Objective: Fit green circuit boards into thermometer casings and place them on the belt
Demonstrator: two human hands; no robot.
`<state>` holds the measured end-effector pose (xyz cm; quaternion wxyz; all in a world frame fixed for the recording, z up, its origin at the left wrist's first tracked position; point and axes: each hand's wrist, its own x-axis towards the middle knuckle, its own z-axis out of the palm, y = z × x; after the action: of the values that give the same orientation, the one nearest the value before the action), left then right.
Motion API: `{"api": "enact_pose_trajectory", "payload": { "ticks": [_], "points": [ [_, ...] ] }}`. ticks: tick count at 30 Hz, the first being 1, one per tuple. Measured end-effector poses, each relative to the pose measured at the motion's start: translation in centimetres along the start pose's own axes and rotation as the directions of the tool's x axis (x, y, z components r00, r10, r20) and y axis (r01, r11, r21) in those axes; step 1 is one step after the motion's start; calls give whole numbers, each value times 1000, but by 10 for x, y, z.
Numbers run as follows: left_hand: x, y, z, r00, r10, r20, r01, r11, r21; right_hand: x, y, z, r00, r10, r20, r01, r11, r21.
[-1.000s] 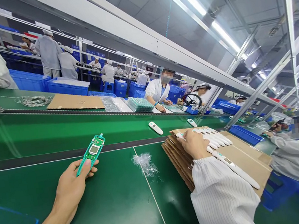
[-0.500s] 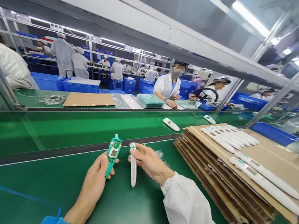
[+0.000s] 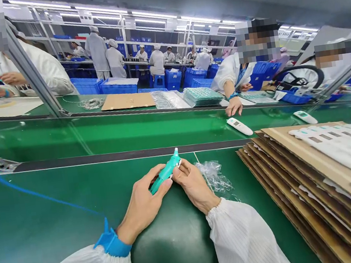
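Observation:
My left hand [image 3: 148, 195] is closed round the teal half of a handheld thermometer [image 3: 165, 173], its smooth back facing up and its narrow tip pointing away from me. Fingers of my right hand [image 3: 193, 183] are closed at the upper right side of the same body. A small edge of the white cover [image 3: 177, 164] shows there; most of that cover is hidden beneath the teal half and my fingers. Crumpled clear plastic [image 3: 216, 175] lies on the green bench just right of my right hand.
Stacked cardboard sheets [image 3: 287, 194] at right carry several white thermometer covers [image 3: 329, 145]. Two white thermometers [image 3: 240, 127] lie on the green conveyor [image 3: 114, 133] ahead. A co-worker's hand [image 3: 233, 105] reaches over it. A blue cord [image 3: 48, 198] runs to my left wristband.
My hands have come together, bringing the white cover to the teal half, which has turned from circuit side to back. My view has swung right. The co-worker's hand has reached towards the nearer conveyor thermometer.

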<state>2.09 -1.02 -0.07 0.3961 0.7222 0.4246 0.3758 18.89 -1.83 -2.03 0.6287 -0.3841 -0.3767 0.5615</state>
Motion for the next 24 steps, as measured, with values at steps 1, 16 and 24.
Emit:
{"api": "enact_pose_trajectory", "payload": {
  "ticks": [1,16,24],
  "points": [
    [-1,1,1,1000,5,-1,-5,1000,27,0,0,1,1000,-7,-8,7,1000,0],
    [-10,-7,13,984,158,-85,-119,930,348,-1,-7,6,1000,-10,9,9,993,119],
    [-11,-5,14,979,183,-90,-125,886,446,3,-6,1,998,11,61,-21,986,164]
  ]
}}
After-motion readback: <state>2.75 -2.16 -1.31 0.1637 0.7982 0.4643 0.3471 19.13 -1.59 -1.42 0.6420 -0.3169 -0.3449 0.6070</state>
